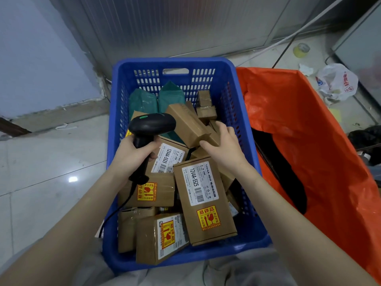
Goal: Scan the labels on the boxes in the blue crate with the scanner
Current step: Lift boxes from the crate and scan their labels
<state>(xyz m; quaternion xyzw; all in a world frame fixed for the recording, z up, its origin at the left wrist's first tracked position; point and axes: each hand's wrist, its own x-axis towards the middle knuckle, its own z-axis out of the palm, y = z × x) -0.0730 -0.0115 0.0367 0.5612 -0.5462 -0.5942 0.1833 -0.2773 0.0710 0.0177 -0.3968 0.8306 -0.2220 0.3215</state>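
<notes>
Labelled box in blue crate, scanner in left hand.

A single wide-angle view comes from the person's head, tilted steeply forward and down. It sits close above the blue perforated plastic crate, which fills the centre of the frame from the upper middle down to the lower edge. Both bare forearms enter from the lower corners and converge toward the centre. The pale tiled floor spreads across the left of the frame, its lines bowing at the edges. A grey corrugated wall panel crosses the top.
</notes>
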